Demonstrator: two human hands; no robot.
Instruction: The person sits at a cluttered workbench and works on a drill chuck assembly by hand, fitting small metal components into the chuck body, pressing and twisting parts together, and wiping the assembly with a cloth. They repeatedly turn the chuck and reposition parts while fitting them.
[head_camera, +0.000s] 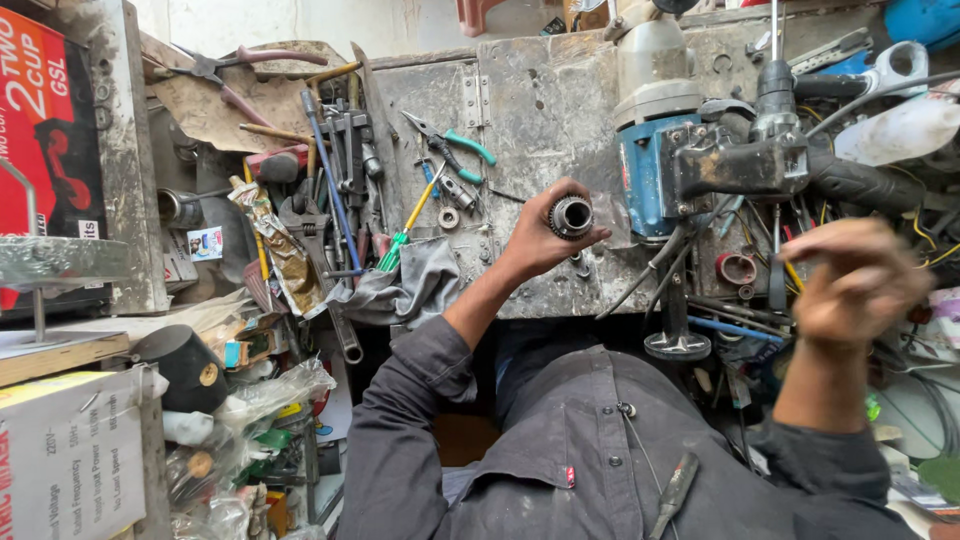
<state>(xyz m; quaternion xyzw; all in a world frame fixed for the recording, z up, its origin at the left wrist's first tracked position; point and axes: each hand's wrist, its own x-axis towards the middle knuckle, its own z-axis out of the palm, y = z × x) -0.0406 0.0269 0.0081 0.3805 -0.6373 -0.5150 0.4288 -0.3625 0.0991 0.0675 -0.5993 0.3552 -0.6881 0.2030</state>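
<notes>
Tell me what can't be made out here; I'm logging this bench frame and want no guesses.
Head view only:
- Right hand: motion-blurred, grip and contents unreadable.
- Ring-shaped metal part in the left hand: fingers cover its rear.
- Blue power tool: its top is cut off by the frame edge.

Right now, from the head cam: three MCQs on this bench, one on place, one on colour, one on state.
1. Where does the blue power tool lie?
A. Right of the left hand
B. Left of the pliers
C. On the red box

2. What colour are the grips of the small pliers on the metal plate?
A. Yellow
B. Teal
C. Black

3. What state is the left hand in?
A. Empty and flat
B. Closed on a screwdriver
C. Holding a round toothed metal part

Answers:
1 A: its body sits just right of that hand.
2 B: both grips show teal.
3 C: its fingers wrap the part.
</notes>
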